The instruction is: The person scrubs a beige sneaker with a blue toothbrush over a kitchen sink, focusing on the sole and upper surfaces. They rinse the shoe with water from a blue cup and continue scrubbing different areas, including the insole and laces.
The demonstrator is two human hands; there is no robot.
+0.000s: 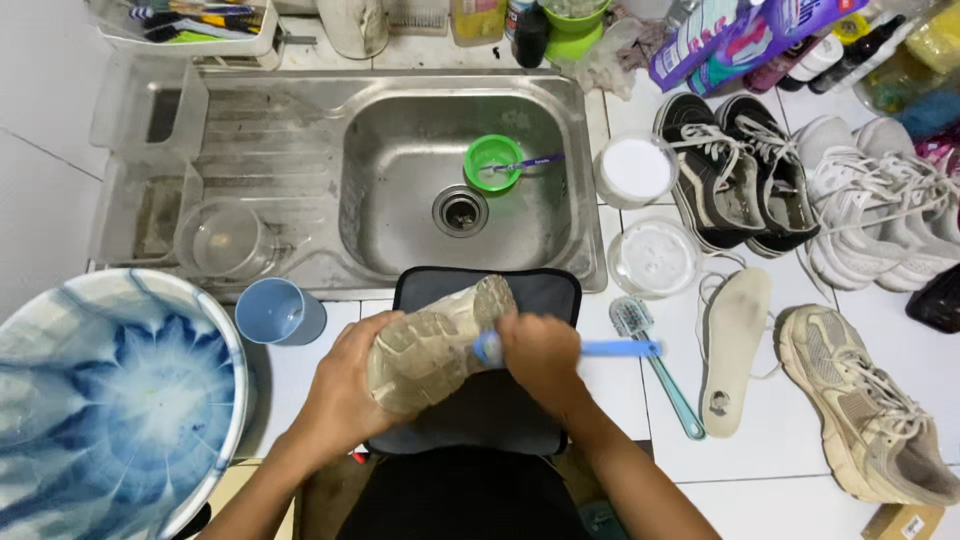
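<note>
Left hand [345,385]: fingers wrapped around beige sneaker [435,345], sole up, lower centre over dark mat [540,292].
Right hand [540,355]: clenched on blue brush [610,348], bristles at sole.
Risk: wet sole could slip from the one-handed hold and drop toward sink [400,140].

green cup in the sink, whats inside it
The green cup stands in the sink near the drain. A toothbrush with a purple handle rests in it, head down in the cup, handle sticking out over the rim. Whether it holds liquid cannot be told.
</note>
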